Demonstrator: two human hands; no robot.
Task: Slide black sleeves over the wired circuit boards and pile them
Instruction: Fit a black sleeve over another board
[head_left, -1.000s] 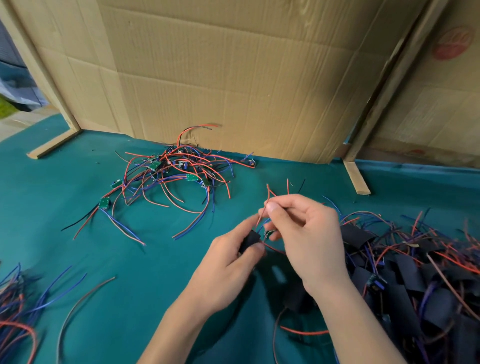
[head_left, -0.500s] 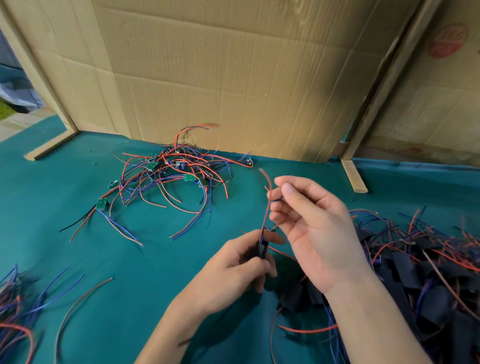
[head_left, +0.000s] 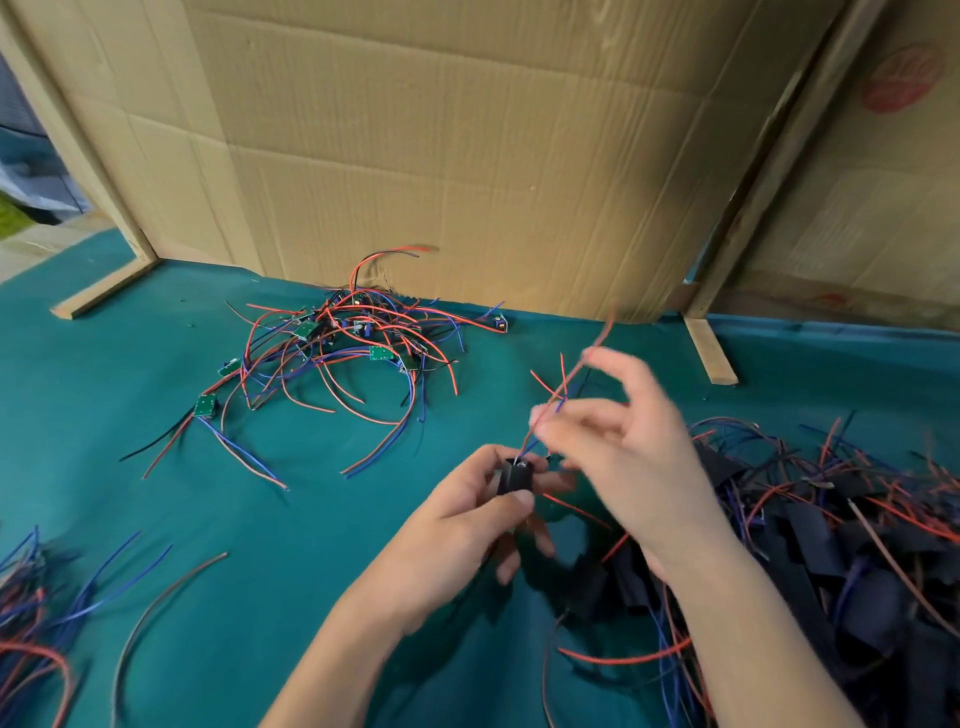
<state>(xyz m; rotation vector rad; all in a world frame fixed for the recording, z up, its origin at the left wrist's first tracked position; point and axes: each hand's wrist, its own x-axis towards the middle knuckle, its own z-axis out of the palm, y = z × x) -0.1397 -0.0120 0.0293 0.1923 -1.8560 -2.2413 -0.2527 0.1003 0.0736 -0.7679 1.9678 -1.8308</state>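
Observation:
My left hand pinches a short black sleeve between thumb and fingers above the teal table. Red and blue wires rise out of the sleeve's top. My right hand, blurred by motion, pinches those wires just above the sleeve. The circuit board inside the sleeve is hidden. A heap of green circuit boards with red and blue wires lies at the back left. A heap of black sleeves mixed with wired pieces lies on the right.
A cardboard wall on wooden feet closes the back of the teal table. Loose blue and red wires lie at the left edge, with a single dark wire beside them.
My right hand has slid up along the wires, drawing them up through the sleeve. My left hand stays put, holding the sleeve, which now sits lower on the wires.

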